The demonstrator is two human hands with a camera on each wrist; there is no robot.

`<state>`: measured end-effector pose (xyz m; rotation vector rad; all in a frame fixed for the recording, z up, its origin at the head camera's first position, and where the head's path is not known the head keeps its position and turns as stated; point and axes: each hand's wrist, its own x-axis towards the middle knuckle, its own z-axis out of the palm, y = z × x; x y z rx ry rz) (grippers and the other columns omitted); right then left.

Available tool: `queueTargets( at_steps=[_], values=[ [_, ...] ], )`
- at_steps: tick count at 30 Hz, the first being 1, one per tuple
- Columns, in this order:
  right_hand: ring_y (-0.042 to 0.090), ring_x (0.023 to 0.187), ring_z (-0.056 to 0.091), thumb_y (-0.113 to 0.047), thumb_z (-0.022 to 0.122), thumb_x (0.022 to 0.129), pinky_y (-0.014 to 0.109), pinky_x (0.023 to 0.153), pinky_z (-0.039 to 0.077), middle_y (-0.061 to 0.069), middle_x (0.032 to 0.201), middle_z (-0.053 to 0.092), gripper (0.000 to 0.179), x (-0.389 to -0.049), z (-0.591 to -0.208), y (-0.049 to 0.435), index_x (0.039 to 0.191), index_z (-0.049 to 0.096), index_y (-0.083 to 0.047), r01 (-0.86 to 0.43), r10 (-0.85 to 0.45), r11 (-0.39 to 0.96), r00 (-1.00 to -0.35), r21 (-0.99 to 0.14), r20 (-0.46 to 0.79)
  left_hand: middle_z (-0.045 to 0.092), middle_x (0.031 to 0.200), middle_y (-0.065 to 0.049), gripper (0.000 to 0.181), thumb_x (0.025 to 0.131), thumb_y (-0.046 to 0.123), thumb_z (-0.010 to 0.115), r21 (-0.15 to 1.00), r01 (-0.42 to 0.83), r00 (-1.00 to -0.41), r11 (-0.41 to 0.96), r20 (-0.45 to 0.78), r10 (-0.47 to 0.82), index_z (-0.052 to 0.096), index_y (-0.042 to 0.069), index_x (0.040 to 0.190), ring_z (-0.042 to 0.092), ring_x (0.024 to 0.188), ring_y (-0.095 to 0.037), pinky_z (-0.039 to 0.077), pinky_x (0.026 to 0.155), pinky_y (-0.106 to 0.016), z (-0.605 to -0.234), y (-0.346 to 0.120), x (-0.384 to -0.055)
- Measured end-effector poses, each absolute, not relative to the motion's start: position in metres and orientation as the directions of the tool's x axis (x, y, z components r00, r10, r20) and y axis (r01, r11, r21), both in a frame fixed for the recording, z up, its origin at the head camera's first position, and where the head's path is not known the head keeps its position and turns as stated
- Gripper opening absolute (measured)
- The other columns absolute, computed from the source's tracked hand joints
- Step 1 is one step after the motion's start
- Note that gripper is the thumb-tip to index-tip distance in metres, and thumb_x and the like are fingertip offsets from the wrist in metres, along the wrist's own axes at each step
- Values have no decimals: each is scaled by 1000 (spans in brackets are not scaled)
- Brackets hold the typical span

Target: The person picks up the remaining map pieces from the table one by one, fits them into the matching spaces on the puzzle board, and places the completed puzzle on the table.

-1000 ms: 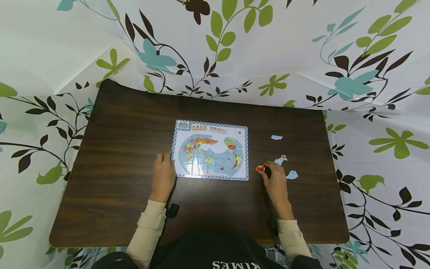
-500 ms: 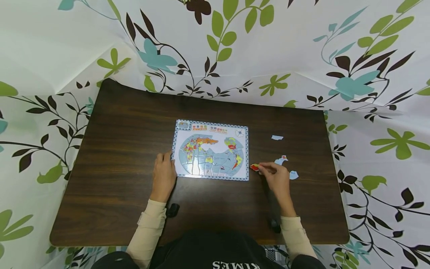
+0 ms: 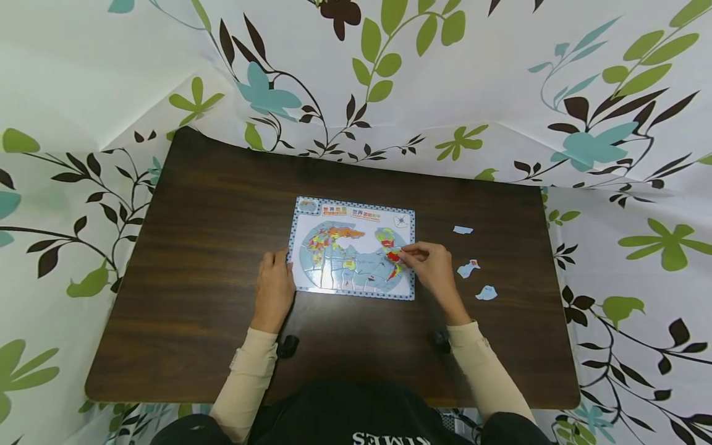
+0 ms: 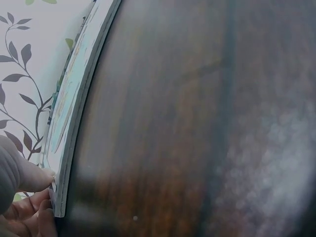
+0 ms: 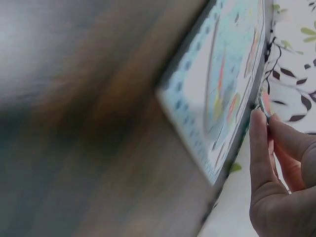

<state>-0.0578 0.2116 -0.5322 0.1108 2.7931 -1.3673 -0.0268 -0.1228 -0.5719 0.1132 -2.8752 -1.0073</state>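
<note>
Head view: right hand (image 3: 432,267) has thumb and fingers (image 5: 258,148) pinching a red puzzle piece (image 3: 392,255) over the right part of the map; can't tell if it touches the puzzle board (image 3: 358,243). Left hand (image 3: 275,289) grips the board's left edge near the lower corner. Board lies flat on dark wood counter (image 3: 211,247), white gap at upper middle of map. Right of board, three loose pieces, apart from each other: pale one (image 3: 463,230) farthest, red-patched one (image 3: 468,268) middle, light blue one (image 3: 486,293) nearest the person
</note>
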Motion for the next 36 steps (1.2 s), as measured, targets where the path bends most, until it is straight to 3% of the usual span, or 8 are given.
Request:
queueTargets(
  at_steps=[10,19,31,36],
  values=[
    [23,67,74,-16,78,87,26,58,57,11,84,76,13,-93,-529,171,92,77,-5,58,-21,570,-996,-819,-86,54,111,-25,35,97,4,62,630,-36,-993,776,67,-100,58,-4,131,56,101,-43,50,78,-56,-571,-123,-27],
    [24,67,74,-17,78,87,35,62,60,9,82,75,12,-115,-537,138,91,77,-5,127,-87,512,-976,-850,-198,54,111,-24,35,97,6,62,622,-43,-993,782,61,-103,58,-3,131,56,100,-42,51,77,-56,-570,-123,-28],
    [20,64,72,-14,79,86,28,59,58,7,79,73,10,-121,-547,115,90,77,-5,153,-88,512,-969,-845,-229,53,112,-23,35,98,7,61,618,-66,-993,784,39,-115,57,-1,132,57,102,-41,51,77,-56,-572,-122,-28],
    [15,62,69,-17,79,87,27,58,56,4,76,73,11,-122,-549,109,88,77,-6,78,-100,613,-979,-786,-175,53,110,-23,35,98,7,62,621,-56,-992,782,55,-115,57,-1,131,56,100,-41,50,76,-56,-572,-123,-27]
  ],
)
